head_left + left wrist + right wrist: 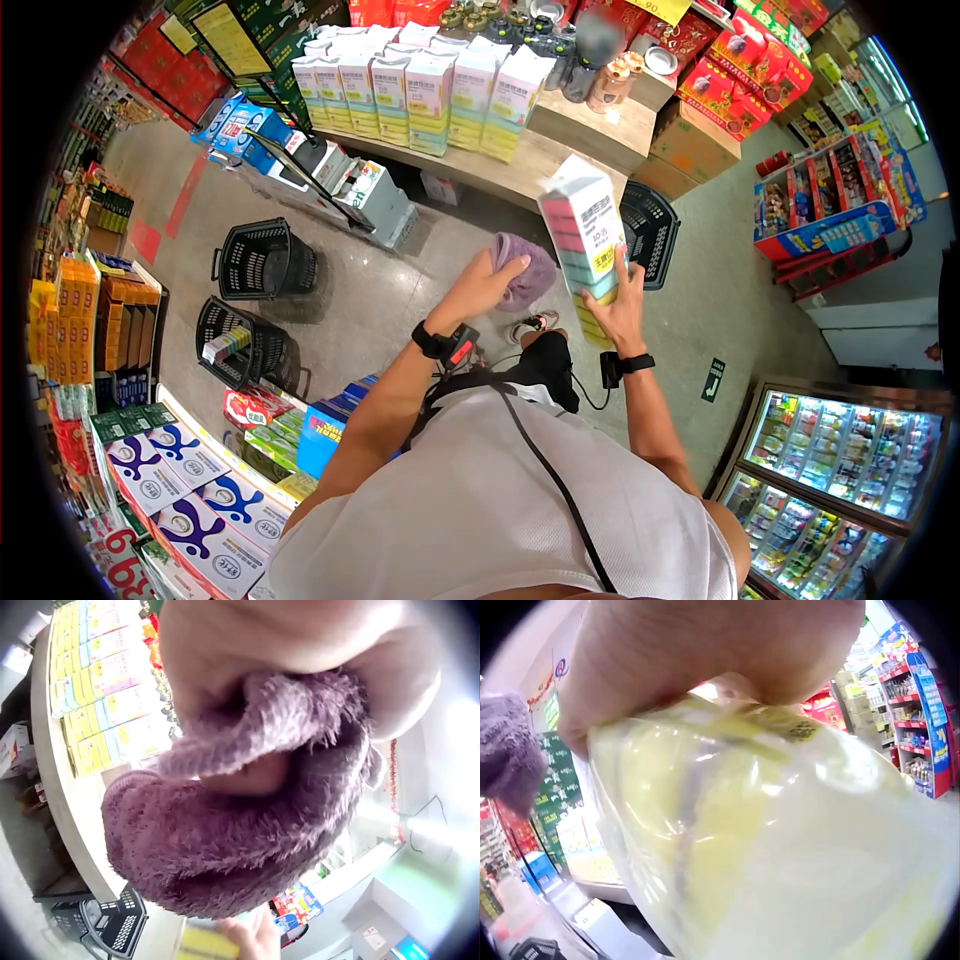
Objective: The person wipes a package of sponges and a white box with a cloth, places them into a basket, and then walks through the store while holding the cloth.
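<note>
A purple fluffy cloth point(524, 272) is bunched in my left hand point(482, 292), whose fingers curl round it; the left wrist view shows the folded cloth point(225, 847) close up under the hand point(300, 645). My right hand point(622, 308) grips the lower part of a tall clear-wrapped pack point(585, 225) with pink, teal and yellow layers and a white label. In the right wrist view the shiny wrapping point(727, 825) lies against the hand point(720, 652). Rows of similar packs point(430, 95) stand upright on the wooden shelf point(400, 152) ahead.
Black baskets stand on the floor at the left point(268, 262), one point(240, 345) with a striped pack inside, and another point(650, 230) is beside the wooden display. Grey boxes point(375, 200) sit below the shelf. A glass-topped freezer point(830, 470) stands at the lower right.
</note>
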`<state>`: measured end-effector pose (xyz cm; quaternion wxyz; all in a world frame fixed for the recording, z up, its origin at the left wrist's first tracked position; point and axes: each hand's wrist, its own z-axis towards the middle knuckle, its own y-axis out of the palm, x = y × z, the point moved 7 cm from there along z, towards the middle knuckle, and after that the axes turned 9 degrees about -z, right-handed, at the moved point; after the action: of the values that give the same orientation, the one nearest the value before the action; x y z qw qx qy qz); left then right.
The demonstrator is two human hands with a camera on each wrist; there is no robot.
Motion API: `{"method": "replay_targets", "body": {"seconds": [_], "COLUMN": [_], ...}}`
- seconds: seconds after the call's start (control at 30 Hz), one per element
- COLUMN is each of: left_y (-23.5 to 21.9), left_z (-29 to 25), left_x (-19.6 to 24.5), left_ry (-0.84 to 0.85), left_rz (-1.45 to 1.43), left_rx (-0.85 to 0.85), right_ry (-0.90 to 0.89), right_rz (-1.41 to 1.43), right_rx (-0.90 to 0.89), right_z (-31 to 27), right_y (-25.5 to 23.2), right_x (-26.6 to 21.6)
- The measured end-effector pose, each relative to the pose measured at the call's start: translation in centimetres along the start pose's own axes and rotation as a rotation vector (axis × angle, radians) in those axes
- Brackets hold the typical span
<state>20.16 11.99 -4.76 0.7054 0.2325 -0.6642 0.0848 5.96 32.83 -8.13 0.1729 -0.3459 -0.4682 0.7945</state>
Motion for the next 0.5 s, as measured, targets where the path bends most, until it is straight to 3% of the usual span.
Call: {"method": "replay_targets", "body": {"seconds": [0.03,0.07,0.1,0.2,0.27,0.3,0.37,0.4,0.43,0.5], "left_y": [-0.5,-1.3,-1.2,-1.8,-3.4,-4.3,-6.1,-6.2,-6.9,-7.7], "left_z": [0.2,0.2,0.4,1.0,0.8,1.1,1.9,1.7,1.8,3.1], "left_x": [-1.1,-3.7,-4.6,-4.3,-3.2,-3.3,-2.5,-1.5,-1.7,-1.1], "left_ry": [-0.005,-0.163,-0.170,-0.086,-0.118,-0.121,0.053,-0.097,-0.115,-0.032], "left_rz": [-0.041,-0.029,-0.022,-0.058,-0.159,-0.154,-0.107,-0.106,-0.097,0.070], "left_rx": [0.060,0.093,0.086,0.225,0.410,0.419,0.329,0.278,0.278,0.204], "right_ry": [0.006,0.018,0.031,0.030,0.002,0.001,0.130,0.094,0.110,0.195], "right_rz": [0.005,0.109,0.211,0.157,0.268,0.277,0.547,0.504,0.513,0.861], "right_rx": [0.006,0.075,0.144,0.155,0.159,0.153,-0.004,-0.150,-0.158,-0.104], "right_z": [0.8,1.4,1.9,2.6,3.2,3.4,3.6,3.8,3.8,4.2], "right_y": [-0.1,-0.6,-1.0,-0.5,-0.6,-0.1,2.2,3.3,4.2,6.1], "right_x": [-1.6,-3.3,-4.8,-9.5,-11.2,-11.3,-10.3,-10.2,-9.7,-8.7]}}
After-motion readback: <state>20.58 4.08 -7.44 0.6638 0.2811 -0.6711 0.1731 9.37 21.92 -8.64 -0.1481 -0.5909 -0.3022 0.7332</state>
